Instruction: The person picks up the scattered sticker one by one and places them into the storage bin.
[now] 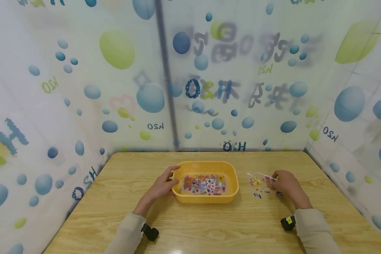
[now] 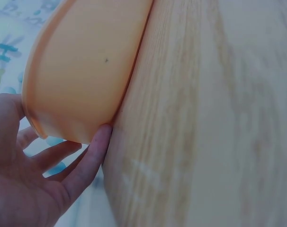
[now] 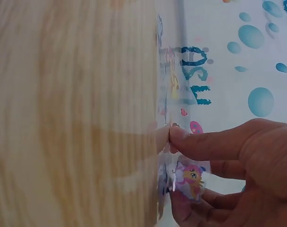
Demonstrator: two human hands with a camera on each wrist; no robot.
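A yellow plastic basket (image 1: 206,199) stands on the wooden table, with a layer of colourful cartoon stickers (image 1: 206,184) showing inside it. My left hand (image 1: 163,183) holds the basket's left end, thumb and fingers spread around its rim and side. Up close in the left wrist view, the basket's smooth outer wall (image 2: 91,61) meets one fingertip low near the tabletop. To the right of the basket, my right hand (image 1: 287,185) pinches the edge of a clear sticker sheet (image 1: 257,180). A pink-haired cartoon sticker (image 3: 189,177) on it shows beside the fingers in the right wrist view.
The light wood table (image 1: 209,229) is backed and flanked by a pale curtain (image 1: 209,134) printed with blue and green bubbles and lettering. Black straps with small devices (image 1: 150,233) sit at both wrists, over beige sleeves (image 1: 314,225).
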